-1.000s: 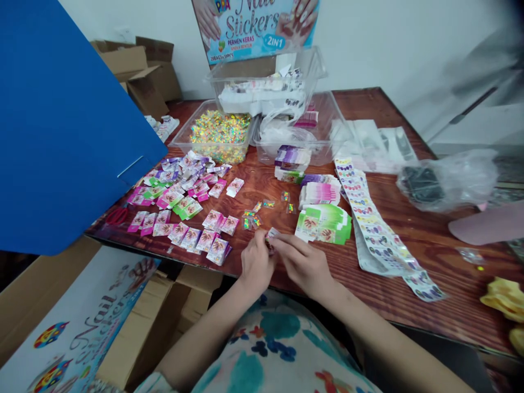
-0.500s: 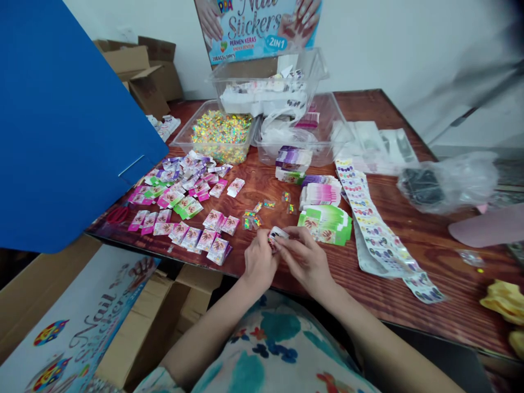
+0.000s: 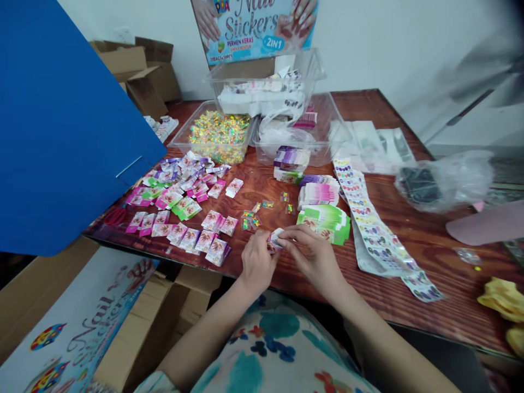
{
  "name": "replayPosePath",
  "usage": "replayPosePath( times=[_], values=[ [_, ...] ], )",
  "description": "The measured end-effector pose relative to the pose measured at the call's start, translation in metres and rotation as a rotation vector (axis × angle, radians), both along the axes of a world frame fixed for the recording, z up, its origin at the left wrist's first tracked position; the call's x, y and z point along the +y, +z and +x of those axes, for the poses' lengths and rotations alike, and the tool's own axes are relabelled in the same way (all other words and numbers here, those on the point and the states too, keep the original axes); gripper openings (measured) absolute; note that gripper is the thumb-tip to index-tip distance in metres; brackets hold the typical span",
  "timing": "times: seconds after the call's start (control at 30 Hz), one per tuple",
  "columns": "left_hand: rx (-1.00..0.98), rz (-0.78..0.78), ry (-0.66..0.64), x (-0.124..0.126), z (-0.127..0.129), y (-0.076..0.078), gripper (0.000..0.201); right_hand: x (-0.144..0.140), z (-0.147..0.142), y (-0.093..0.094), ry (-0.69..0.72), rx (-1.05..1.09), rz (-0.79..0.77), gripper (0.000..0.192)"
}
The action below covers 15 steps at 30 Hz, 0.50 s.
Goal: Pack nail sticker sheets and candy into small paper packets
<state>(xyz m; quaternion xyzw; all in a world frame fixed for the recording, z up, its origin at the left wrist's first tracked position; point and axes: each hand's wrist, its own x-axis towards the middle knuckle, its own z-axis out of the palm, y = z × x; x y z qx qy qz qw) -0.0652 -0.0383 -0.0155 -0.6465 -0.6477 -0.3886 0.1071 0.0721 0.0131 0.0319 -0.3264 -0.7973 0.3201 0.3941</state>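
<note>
Near the table's front edge, my left hand [image 3: 257, 259] is closed around a small printed box [image 3: 273, 247], mostly hidden by the fingers. My right hand [image 3: 313, 252] pinches a small white nail sticker sheet [image 3: 277, 233] at the box's upper end; how far it sits inside cannot be made out. Just beyond the hands lie several candy packets [image 3: 249, 220] with yellow, green and orange pieces. Flat green cartons [image 3: 327, 222] are fanned out right of my right hand, with pink-and-white cartons [image 3: 319, 194] behind. A long strip of nail stickers [image 3: 374, 229] runs along the right.
Small boxes [image 3: 190, 239] stand in rows on the left, with a heap of cartons [image 3: 186, 174] behind. A clear tub of candy packets [image 3: 221, 134] and a stacked tub of sticker strips [image 3: 262, 90] are at the back. Red scissors [image 3: 115, 216] lie beside a blue panel [image 3: 73, 147].
The white sticker sheet, earlier showing dark spots above the box, is now tilted and lower against it. My right fingers have shifted slightly. The view has moved a little.
</note>
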Motion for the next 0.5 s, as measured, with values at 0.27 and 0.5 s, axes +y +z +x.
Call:
replayPosePath(
  times=[0.27, 0.5],
  values=[
    [0.0, 0.079, -0.007, 0.001, -0.002, -0.01, 0.023, 0.003, -0.005, 0.008, 0.091, -0.065, -0.039, 0.009],
    [-0.053, 0.082, 0.027, 0.001, -0.003, -0.017, 0.022, 0.0, -0.008, 0.0, -0.016, -0.209, 0.158, 0.016]
  ],
)
